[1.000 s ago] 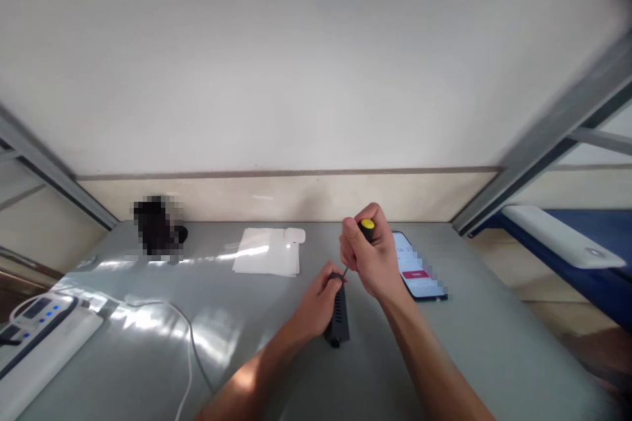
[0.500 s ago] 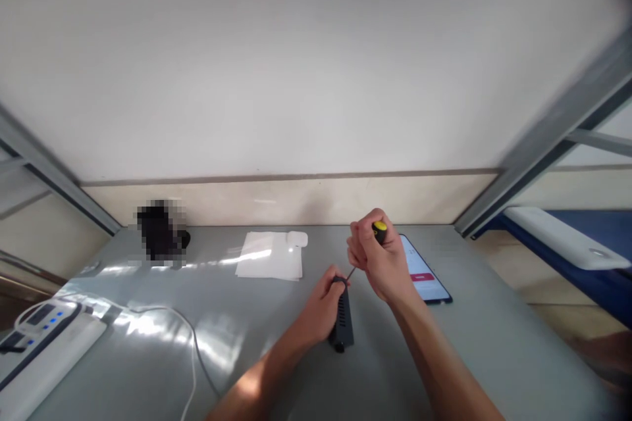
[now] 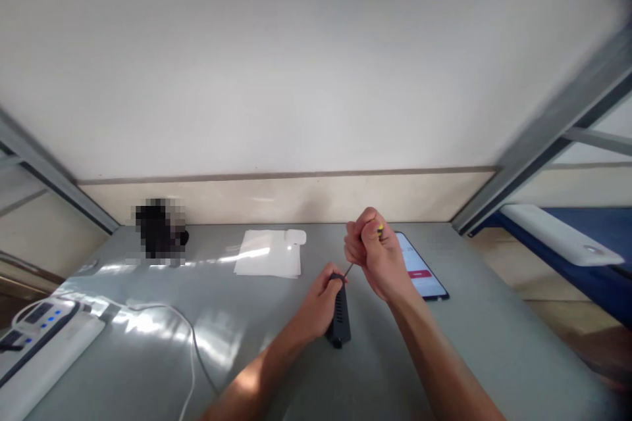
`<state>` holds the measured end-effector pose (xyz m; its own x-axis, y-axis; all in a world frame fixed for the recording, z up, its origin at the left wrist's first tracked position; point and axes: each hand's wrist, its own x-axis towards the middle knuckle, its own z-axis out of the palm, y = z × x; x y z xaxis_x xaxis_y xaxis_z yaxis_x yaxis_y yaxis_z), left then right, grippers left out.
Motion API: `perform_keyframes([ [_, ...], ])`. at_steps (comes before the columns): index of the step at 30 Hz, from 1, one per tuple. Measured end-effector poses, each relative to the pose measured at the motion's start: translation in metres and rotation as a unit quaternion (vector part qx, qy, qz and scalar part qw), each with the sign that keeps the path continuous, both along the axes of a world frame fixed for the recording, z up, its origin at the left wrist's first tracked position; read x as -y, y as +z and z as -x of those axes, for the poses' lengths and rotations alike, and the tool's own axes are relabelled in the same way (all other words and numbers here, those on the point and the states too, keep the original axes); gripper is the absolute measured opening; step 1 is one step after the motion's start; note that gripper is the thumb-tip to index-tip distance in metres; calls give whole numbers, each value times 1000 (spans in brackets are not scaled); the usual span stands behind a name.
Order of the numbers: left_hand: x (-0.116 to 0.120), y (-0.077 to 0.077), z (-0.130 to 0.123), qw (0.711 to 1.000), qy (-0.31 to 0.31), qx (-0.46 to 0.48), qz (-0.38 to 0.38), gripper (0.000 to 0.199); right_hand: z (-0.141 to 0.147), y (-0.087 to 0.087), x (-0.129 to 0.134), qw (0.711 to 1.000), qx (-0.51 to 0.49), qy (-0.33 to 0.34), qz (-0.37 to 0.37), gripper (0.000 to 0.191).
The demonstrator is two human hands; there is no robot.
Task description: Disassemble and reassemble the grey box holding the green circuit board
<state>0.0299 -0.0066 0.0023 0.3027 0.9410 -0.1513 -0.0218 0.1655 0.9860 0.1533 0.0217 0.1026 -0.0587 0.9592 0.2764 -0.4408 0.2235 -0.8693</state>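
My left hand (image 3: 323, 302) grips the upper end of a long black slotted device (image 3: 339, 322), which is tilted over the grey table. My right hand (image 3: 376, 251) is wrapped round the handle of a screwdriver (image 3: 380, 230); only a bit of its yellow and black end shows. The thin metal shaft slants down to the device's top end, beside my left fingers. Whether the tip sits in a screw is too small to tell. A phone (image 3: 424, 275) with a lit screen lies just right of my right hand.
White papers (image 3: 269, 255) with a small white object (image 3: 296, 237) lie left of centre. A blurred black item (image 3: 158, 230) stands at the back left. A white power strip (image 3: 49, 322) and cables are on the left. Metal posts (image 3: 553, 138) flank the table (image 3: 162, 355).
My right hand has turned round the screwdriver handle, so less of the yellow end shows. The view has shifted slightly. My left hand keeps its hold on the device.
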Motion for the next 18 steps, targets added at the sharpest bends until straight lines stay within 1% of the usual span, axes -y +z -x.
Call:
perform_keyframes([
  [3, 0, 2, 0, 1000, -2, -5, 1, 18, 2, -1, -1, 1000, -10, 23, 16, 50],
  [5, 0, 3, 0, 1000, -3, -2, 2, 19, 4, -1, -1, 1000, 0, 24, 18, 45],
  [7, 0, 4, 0, 1000, -1, -3, -4, 19, 5, 0, 1, 1000, 22, -2, 2, 36],
  [9, 0, 5, 0, 1000, 2, -6, -12, 17, 6, 1, 2, 999, 31, -28, -10, 32],
  [13, 1, 5, 0, 1000, 0, -4, -7, 17, 6, 0, 0, 998, 4, -62, -5, 40],
  [15, 0, 3, 0, 1000, -3, 2, -3, 18, 5, -1, -2, 997, -1, -73, 3, 37],
  [18, -1, 1, 0, 1000, -6, 5, 7, 19, 2, -2, -3, 998, 0, -61, 22, 40],
])
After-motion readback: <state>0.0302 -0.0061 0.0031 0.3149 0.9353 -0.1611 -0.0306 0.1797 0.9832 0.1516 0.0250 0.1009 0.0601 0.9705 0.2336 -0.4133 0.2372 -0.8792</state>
